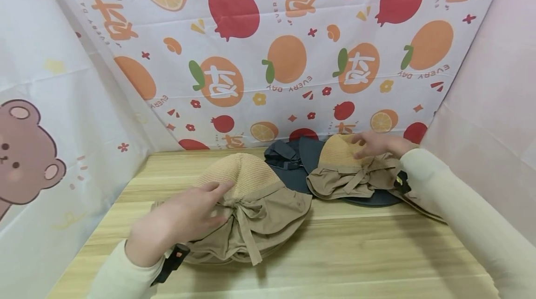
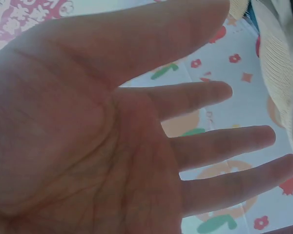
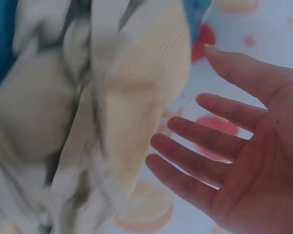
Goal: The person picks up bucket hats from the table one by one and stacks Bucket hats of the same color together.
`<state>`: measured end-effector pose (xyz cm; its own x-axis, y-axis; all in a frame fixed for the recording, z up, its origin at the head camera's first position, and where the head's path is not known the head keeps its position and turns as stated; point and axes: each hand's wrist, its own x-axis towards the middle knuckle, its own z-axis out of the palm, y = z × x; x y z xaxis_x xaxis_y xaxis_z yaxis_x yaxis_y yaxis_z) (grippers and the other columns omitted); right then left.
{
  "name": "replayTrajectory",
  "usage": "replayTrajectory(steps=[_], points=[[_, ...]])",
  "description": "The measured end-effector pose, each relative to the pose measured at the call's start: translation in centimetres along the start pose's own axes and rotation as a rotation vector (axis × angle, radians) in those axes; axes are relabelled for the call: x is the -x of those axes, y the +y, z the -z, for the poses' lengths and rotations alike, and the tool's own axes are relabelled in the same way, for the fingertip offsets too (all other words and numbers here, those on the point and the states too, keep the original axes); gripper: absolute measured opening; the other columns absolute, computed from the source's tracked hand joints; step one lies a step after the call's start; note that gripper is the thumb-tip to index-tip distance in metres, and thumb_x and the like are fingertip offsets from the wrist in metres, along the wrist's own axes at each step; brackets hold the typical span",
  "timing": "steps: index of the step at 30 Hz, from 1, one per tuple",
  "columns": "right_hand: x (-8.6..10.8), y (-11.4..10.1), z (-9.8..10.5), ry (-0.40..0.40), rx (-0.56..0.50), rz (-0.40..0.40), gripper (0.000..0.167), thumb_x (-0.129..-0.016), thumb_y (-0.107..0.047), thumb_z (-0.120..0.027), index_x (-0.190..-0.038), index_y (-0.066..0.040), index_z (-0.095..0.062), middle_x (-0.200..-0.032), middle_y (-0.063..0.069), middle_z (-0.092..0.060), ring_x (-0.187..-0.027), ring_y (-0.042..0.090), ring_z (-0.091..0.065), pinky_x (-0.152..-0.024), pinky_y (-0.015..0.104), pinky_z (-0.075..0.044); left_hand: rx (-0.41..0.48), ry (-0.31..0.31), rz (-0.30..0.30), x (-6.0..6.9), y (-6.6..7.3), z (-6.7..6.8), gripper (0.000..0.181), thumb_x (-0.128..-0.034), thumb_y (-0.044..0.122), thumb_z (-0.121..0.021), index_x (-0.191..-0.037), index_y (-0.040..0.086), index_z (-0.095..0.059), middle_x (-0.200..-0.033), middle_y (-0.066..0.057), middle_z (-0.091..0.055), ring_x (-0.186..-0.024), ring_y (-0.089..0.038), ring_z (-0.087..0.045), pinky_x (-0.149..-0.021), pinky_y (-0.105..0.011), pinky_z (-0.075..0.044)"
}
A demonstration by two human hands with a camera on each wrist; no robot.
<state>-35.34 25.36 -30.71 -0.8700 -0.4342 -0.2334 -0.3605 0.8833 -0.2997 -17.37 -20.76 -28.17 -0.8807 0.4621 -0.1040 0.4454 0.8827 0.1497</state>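
Note:
A tan sun hat [image 1: 276, 210] with a woven straw crown and a fabric bow sits at the front left of the table. My left hand [image 1: 184, 217] is just over its left side, fingers spread and straight; in the left wrist view the palm [image 2: 88, 136] holds nothing. Another straw-crowned tan hat [image 1: 335, 157] lies farther back on the right, on top of a navy hat [image 1: 293, 180]. Over that crown hovers my right hand [image 1: 378, 144]. Its relaxed fingers [image 3: 205, 139] appear apart from the straw in the right wrist view.
The wooden table [image 1: 335, 248] meets a fruit-printed cloth [image 1: 255, 66] along its back edge. White curtains hang at the sides, the left one [image 1: 83, 117] with a bear print. Part of another tan brim [image 1: 423, 208] shows beneath the right forearm.

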Motion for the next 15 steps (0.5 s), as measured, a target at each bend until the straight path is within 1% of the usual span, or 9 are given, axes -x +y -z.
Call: replayTrajectory(steps=[2, 4, 7, 9, 11, 15], points=[[0.0, 1.4, 0.5, 0.006, 0.017, -0.053, 0.061, -0.1, -0.025, -0.067, -0.147, 0.009, -0.047, -0.146, 0.038, -0.05, -0.135, 0.055, -0.049, -0.104, 0.064, -0.049, -0.017, 0.01, -0.013, 0.1, 0.5, 0.1, 0.075, -0.0906, 0.03, -0.079, -0.156, 0.016, -0.046, -0.149, -0.024, -0.055, -0.114, -0.041, -0.068, -0.1, -0.059, -0.054], [0.0, 2.5, 0.7, 0.036, 0.043, -0.104, 0.061, -0.099, -0.023, -0.068, -0.146, 0.01, -0.048, -0.146, 0.039, -0.049, -0.135, 0.056, -0.048, -0.104, 0.065, -0.048, -0.026, 0.014, -0.019, 0.2, 0.9, 0.1, 0.075, -0.0893, 0.03, -0.081, -0.156, 0.02, -0.047, -0.148, -0.023, -0.055, -0.112, -0.041, -0.069, -0.099, -0.059, -0.055], [0.1, 3.8, 0.9, 0.1, 0.069, -0.163, 0.062, -0.096, -0.017, -0.068, -0.146, 0.013, -0.046, -0.147, 0.04, -0.046, -0.132, 0.056, -0.049, -0.104, 0.066, -0.048, -0.027, 0.015, -0.009, 0.4, 1.2, 0.1, 0.074, -0.0889, 0.03, -0.081, -0.155, 0.024, -0.049, -0.149, -0.023, -0.055, -0.118, -0.046, -0.065, -0.1, -0.062, -0.053], [0.1, 4.7, 0.8, 0.123, 0.07, -0.182, 0.063, -0.095, -0.012, -0.067, -0.147, 0.014, -0.043, -0.148, 0.04, -0.043, -0.132, 0.057, -0.047, -0.105, 0.066, -0.046, -0.022, 0.004, 0.005, 0.5, 1.4, 0.1, 0.072, -0.0899, 0.029, -0.08, -0.154, 0.026, -0.049, -0.151, -0.023, -0.053, -0.123, -0.049, -0.062, -0.1, -0.063, -0.052], [0.1, 5.5, 0.6, 0.117, 0.047, -0.198, 0.065, -0.095, -0.009, -0.065, -0.149, 0.014, -0.038, -0.149, 0.042, -0.041, -0.133, 0.058, -0.045, -0.105, 0.067, -0.045, -0.024, -0.002, 0.009, 0.5, 1.5, 0.0, 0.07, -0.0904, 0.028, -0.08, -0.154, 0.027, -0.05, -0.152, -0.023, -0.053, -0.125, -0.051, -0.061, -0.1, -0.064, -0.052], [0.0, 6.9, 0.2, 0.083, 0.041, -0.212, 0.068, -0.097, -0.01, -0.065, -0.15, 0.017, -0.032, -0.149, 0.044, -0.038, -0.137, 0.061, -0.039, -0.11, 0.069, -0.041, -0.038, -0.001, 0.006, 0.6, 1.5, -0.2, 0.069, -0.0903, 0.028, -0.08, -0.153, 0.028, -0.051, -0.151, -0.022, -0.054, -0.123, -0.05, -0.061, -0.099, -0.063, -0.053]])
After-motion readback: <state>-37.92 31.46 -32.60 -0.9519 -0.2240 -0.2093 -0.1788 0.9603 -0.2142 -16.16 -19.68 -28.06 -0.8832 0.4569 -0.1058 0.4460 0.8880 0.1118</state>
